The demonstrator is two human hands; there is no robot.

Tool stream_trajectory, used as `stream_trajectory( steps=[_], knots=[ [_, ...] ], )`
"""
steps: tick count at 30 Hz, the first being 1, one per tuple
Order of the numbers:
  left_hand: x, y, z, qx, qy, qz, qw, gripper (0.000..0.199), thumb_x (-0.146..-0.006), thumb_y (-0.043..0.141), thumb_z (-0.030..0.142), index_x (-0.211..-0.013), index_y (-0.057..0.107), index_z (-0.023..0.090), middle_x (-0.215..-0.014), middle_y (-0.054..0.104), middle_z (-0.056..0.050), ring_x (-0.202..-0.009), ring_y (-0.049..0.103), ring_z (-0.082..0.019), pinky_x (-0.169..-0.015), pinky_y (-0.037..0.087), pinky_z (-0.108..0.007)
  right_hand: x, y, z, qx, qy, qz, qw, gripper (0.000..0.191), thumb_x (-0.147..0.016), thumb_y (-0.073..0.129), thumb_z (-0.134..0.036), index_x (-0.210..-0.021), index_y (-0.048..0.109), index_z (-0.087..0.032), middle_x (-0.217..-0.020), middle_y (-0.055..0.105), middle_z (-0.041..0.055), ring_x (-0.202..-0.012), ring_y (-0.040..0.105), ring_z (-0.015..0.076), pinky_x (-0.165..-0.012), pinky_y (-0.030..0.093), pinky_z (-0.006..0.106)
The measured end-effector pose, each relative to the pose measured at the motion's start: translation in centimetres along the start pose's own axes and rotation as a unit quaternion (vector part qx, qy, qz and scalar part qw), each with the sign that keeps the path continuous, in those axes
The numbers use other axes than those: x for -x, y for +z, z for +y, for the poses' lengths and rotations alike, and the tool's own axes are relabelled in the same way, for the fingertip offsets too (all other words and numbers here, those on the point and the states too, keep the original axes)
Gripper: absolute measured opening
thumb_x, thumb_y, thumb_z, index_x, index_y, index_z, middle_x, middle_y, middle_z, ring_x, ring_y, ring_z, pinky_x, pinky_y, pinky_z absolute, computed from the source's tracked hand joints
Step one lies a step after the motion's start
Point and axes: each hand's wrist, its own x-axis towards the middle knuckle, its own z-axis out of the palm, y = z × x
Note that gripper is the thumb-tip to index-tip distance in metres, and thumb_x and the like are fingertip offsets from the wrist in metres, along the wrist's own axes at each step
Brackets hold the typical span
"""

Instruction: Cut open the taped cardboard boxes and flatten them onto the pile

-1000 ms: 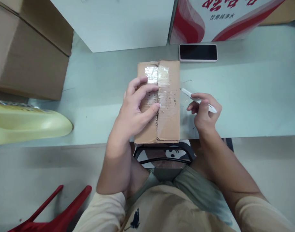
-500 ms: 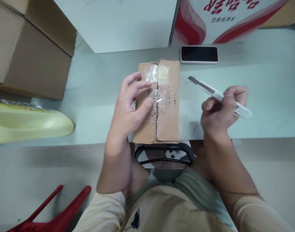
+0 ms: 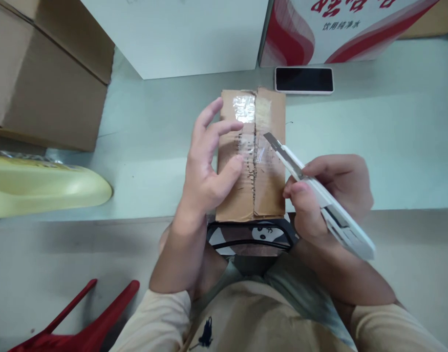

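Observation:
A small cardboard box (image 3: pixel 269 195) lies at the table's front edge, with clear tape across its middle seam. The seam looks ragged, with marks along it. My left hand (image 3: pixel 212 161) is at the left side of the box, fingers apart, the thumb and index finger over its top. My right hand (image 3: pixel 330 188) is closed around a white utility knife (image 3: pixel 319 193). The knife's blade is out and points up and left over the right half of the box. Whether the blade touches the cardboard cannot be made out.
A phone (image 3: pixel 304 80) lies behind the box, before a red and white carton (image 3: pixel 341 44). A white box (image 3: pixel 194 44) stands at the back. Large cardboard boxes (image 3: pixel 58 83) and a pale yellow object (image 3: pixel 51 188) are on the left. A red chair (image 3: pixel 99 318) is below.
The box and my left hand have shifted right. My right hand has turned and moved left and down, bringing the knife's blade from beside the box to over it.

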Motion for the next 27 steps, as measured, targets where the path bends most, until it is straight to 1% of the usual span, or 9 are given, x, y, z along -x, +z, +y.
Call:
stream_trajectory(
  steps=[3,5,7,9,12,15,19,22,27],
  knots=[
    [-0.1,-0.1,1.0,0.005,-0.001,0.003,1.0,0.047,-0.104,0.047,0.068,-0.132,0.061,0.034,-0.167,0.044,-0.001,-0.163,0.036,-0.033,-0.136,0.036,-0.061,-0.6,0.4,-0.1,0.06,-0.058,0.014,0.996,0.021,-0.1,0.061,-0.046,-0.113,0.064,-0.03,-0.069,0.06,-0.0035,-0.051,0.054,0.0136,-0.048,0.046,0.03],
    [-0.2,-0.3,1.5,-0.007,-0.025,-0.016,1.0,0.039,-0.103,0.05,0.062,-0.128,0.064,0.035,-0.166,0.047,-0.001,-0.161,0.04,-0.033,-0.135,0.038,-0.064,-1.1,0.7,-0.4,0.08,-0.096,-0.003,0.992,0.018,-0.099,0.06,-0.04,-0.113,0.064,-0.029,-0.069,0.062,-0.0036,-0.05,0.053,0.0129,-0.047,0.046,0.029],
    [-0.3,-0.5,1.9,-0.019,-0.048,-0.032,0.998,0.033,-0.102,0.052,0.056,-0.124,0.066,0.036,-0.165,0.049,-0.001,-0.16,0.042,-0.033,-0.135,0.039,-0.065,-1.5,0.8,-0.7,0.082,-0.126,-0.018,0.988,0.017,-0.096,0.06,-0.033,-0.113,0.062,-0.028,-0.069,0.063,-0.0044,-0.051,0.057,0.013,-0.048,0.049,0.028],
    [-0.3,-0.6,2.0,-0.023,-0.053,-0.034,0.998,0.027,-0.101,0.053,0.05,-0.116,0.07,0.036,-0.163,0.051,-0.001,-0.159,0.044,-0.033,-0.135,0.04,-0.065,-1.6,1.0,-0.9,0.079,-0.147,-0.021,0.986,0.018,-0.094,0.06,-0.028,-0.112,0.061,-0.027,-0.071,0.065,-0.0044,-0.055,0.062,0.0133,-0.051,0.052,0.026],
    [-0.3,-0.5,1.9,-0.023,-0.06,-0.034,0.997,0.023,-0.1,0.053,0.045,-0.106,0.073,0.035,-0.16,0.054,0.001,-0.156,0.047,-0.033,-0.133,0.043,-0.067,-1.6,1.1,-0.9,0.091,-0.142,-0.032,0.985,0.018,-0.092,0.061,-0.026,-0.11,0.063,-0.026,-0.08,0.073,-0.001,-0.062,0.069,0.0156,-0.057,0.056,0.028],
    [-0.3,-0.4,1.8,-0.021,-0.061,-0.033,0.997,0.024,-0.099,0.053,0.045,-0.105,0.074,0.035,-0.159,0.055,0.001,-0.156,0.048,-0.034,-0.132,0.043,-0.069,-1.5,1.1,-0.9,0.101,-0.124,-0.038,0.986,0.017,-0.092,0.062,-0.027,-0.109,0.066,-0.027,-0.083,0.075,0.0012,-0.068,0.073,0.019,-0.06,0.059,0.031],
    [-0.3,-0.4,1.7,-0.018,-0.063,-0.034,0.997,0.024,-0.098,0.054,0.043,-0.105,0.074,0.033,-0.158,0.056,-0.001,-0.156,0.048,-0.034,-0.135,0.04,-0.068,-1.5,1.1,-0.9,0.104,-0.127,-0.044,0.986,0.017,-0.091,0.063,-0.026,-0.107,0.066,-0.027,-0.076,0.072,0.0002,-0.068,0.072,0.0201,-0.06,0.058,0.032],
    [-0.3,-0.3,1.7,-0.015,-0.061,-0.034,0.997,0.023,-0.098,0.053,0.04,-0.105,0.074,0.033,-0.157,0.056,-0.002,-0.155,0.048,-0.034,-0.135,0.04,-0.067,-1.6,1.2,-1.0,0.095,-0.131,-0.044,0.986,0.018,-0.088,0.066,-0.023,-0.106,0.064,-0.027,-0.079,0.072,0.0001,-0.067,0.07,0.0184,-0.059,0.056,0.03],
    [-0.2,-0.2,1.6,-0.019,-0.068,-0.033,0.997,0.024,-0.098,0.051,0.038,-0.103,0.073,0.033,-0.156,0.056,-0.001,-0.155,0.048,-0.034,-0.134,0.04,-0.068,-1.6,1.3,-1.0,0.095,-0.107,-0.047,0.989,0.016,-0.089,0.065,-0.025,-0.105,0.065,-0.027,-0.078,0.071,-0.0002,-0.068,0.071,0.0187,-0.061,0.058,0.031]
  ],
)
